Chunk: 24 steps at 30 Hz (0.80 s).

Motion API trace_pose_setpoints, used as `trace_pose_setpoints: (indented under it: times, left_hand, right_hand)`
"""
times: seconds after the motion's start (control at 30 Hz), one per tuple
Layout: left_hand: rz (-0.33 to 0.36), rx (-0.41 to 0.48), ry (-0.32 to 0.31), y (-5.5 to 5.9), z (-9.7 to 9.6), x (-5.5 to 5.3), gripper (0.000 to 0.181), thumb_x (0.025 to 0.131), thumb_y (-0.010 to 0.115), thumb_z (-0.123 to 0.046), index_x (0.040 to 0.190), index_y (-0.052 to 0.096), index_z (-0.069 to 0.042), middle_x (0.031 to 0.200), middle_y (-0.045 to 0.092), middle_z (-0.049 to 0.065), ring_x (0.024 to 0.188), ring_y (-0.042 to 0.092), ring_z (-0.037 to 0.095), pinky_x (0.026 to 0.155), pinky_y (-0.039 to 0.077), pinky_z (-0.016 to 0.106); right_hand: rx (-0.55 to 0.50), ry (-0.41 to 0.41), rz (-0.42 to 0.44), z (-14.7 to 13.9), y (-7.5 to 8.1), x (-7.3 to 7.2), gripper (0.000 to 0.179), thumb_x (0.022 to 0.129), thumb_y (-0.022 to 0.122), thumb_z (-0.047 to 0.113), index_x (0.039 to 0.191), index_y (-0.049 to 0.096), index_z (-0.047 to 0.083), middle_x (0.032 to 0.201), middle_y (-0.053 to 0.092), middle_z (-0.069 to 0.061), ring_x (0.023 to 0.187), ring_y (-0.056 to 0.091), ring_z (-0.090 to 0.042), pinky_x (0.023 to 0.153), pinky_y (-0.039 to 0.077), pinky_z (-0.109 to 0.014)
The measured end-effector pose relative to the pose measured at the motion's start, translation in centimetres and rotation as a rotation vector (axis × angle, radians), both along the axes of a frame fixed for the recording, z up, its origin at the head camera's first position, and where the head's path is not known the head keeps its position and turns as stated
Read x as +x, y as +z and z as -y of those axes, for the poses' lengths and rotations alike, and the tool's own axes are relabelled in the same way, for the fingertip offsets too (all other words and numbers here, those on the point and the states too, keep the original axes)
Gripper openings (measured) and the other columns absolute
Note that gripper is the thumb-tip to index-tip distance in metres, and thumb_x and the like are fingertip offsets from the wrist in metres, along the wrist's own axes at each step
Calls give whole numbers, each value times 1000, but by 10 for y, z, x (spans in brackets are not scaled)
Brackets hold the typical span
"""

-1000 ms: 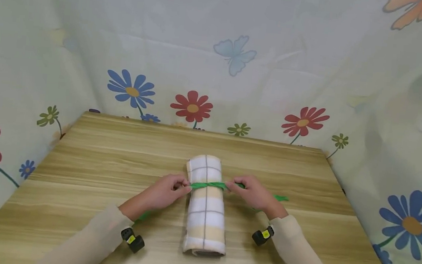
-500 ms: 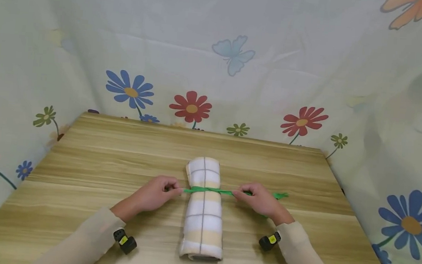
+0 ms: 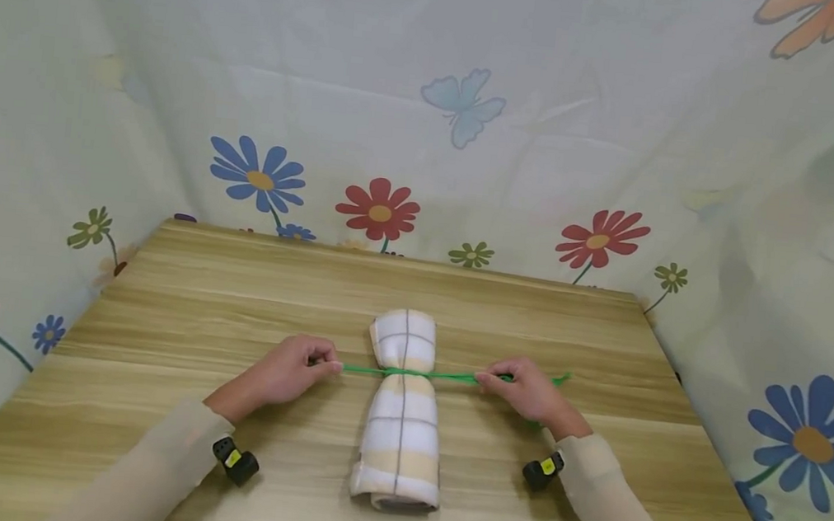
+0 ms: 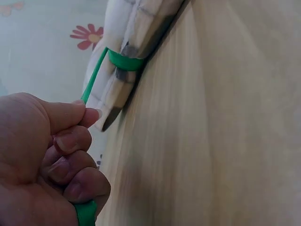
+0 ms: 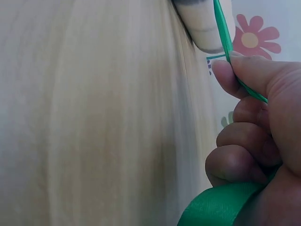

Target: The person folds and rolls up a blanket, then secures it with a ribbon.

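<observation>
A rolled checked towel (image 3: 402,433), white and beige with grey lines, lies lengthwise on the table. Round it runs a green ribbon (image 3: 407,372), crossed on top and drawn tight, so the roll is pinched narrow there. My left hand (image 3: 296,370) pinches one ribbon end between thumb and forefinger, left of the towel. On the right side my right hand (image 3: 525,390) pinches the other end. Both ribbon stretches are taut. In the left wrist view the ribbon band (image 4: 124,61) passes down the towel's side. Loose ribbon (image 5: 216,205) hangs below my right hand.
The wood-grain table (image 3: 235,294) extends round the towel on all sides. A flower-printed cloth (image 3: 529,171) hangs behind the table and on both sides. A black camera (image 3: 236,461) is strapped to each wrist.
My hands have moved apart, the left one leftwards and the right one rightwards. The ribbon has tightened into a thin line and squeezed the towel's middle into a waist.
</observation>
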<state>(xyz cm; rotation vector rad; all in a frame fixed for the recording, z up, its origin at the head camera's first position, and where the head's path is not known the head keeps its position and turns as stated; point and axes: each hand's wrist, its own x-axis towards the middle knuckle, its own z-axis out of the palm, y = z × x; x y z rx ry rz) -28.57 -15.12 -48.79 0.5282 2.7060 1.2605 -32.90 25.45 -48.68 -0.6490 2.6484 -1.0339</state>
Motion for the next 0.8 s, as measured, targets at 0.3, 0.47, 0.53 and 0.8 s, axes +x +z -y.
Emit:
trace_pose_setpoints:
  times: [0.3,0.47,0.53,0.8]
  left_hand:
    - [-11,-33,53,7,-1,-11,20,102,64,-26,88,69,-13,68,48,-5,64,40,12,63,36,27]
    - [12,-35,31,12,-3,-11,19,103,63,-26,93,72,-11,69,47,-3,64,40,14,63,35,28]
    - [10,-34,20,14,-3,-10,20,103,63,-27,94,72,-11,70,47,-3,65,40,15,63,35,29]
    - [42,-27,-2,14,-3,-13,20,103,63,-27,95,72,-11,74,53,-3,69,44,15,67,37,30]
  right_hand:
    - [-14,-85,51,3,10,-2,39,101,63,45,83,74,12,68,45,4,61,38,-11,57,35,-25]
    - [-1,-105,55,5,15,1,42,99,62,51,85,76,14,68,44,4,60,36,-12,57,35,-26]
    - [2,-109,53,4,16,1,41,99,62,51,86,77,15,69,46,3,60,37,-13,57,35,-26]
    - [-25,-66,68,0,13,1,38,100,63,48,89,79,14,84,66,-10,68,42,-13,60,38,-26]
